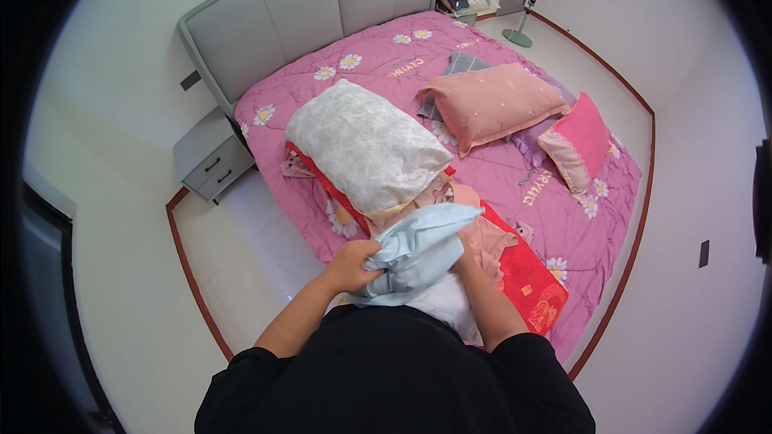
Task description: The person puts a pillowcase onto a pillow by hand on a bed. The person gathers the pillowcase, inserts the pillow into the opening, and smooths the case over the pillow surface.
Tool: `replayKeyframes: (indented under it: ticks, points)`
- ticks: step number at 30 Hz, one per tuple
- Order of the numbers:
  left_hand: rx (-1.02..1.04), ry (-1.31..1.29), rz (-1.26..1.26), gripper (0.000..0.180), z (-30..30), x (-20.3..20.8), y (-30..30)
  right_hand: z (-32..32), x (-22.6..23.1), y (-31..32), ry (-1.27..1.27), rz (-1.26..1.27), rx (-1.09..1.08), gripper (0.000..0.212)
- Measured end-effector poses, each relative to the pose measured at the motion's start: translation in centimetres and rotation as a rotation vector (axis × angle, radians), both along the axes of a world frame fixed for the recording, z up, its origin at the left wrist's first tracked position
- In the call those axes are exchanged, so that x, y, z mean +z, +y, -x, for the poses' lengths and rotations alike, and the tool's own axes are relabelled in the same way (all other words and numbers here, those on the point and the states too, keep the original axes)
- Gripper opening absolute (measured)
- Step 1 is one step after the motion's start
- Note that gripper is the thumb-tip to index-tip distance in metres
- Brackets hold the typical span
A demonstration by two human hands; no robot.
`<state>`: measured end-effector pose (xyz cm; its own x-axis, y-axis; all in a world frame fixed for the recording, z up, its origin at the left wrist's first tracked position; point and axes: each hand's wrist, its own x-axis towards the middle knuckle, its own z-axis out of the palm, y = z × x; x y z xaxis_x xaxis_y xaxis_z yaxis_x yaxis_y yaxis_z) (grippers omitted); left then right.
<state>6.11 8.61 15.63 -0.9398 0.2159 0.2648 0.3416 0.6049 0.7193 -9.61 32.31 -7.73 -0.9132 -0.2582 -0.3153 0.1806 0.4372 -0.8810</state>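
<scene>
A light blue cloth, perhaps a pillowcase, is bunched up close in front of me. My left hand grips its left edge, the thumb lying over the folds. On the other side my right hand reaches in behind or under the cloth, so its fingers are hidden. Below the cloth, against my black shirt, lies a soft white thing, perhaps a pillow. Just beyond my hands a plump pillow in a grey-white patterned case rests on folded fabrics, apart from both hands.
Red printed fabric and pale pink cloth lie right of my hands. Across the pink flowered bedspread are a peach pillow and a bright pink one. A grey nightstand stands left, a fan far right.
</scene>
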Motion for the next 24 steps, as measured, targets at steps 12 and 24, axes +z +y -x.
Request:
replayKeyframes:
  ticks: [12, 24]
  points:
    - [0.154, -0.256, -0.515, 0.023, -1.4, 1.4, -3.1, 1.0, 8.0, 1.1, -0.216, 0.237, -0.010, 0.080]
    - [-0.007, -0.193, -0.696, 0.033, -2.4, 4.0, -4.6, 3.6, 5.2, -3.3, -0.383, 0.236, 0.455, 0.075]
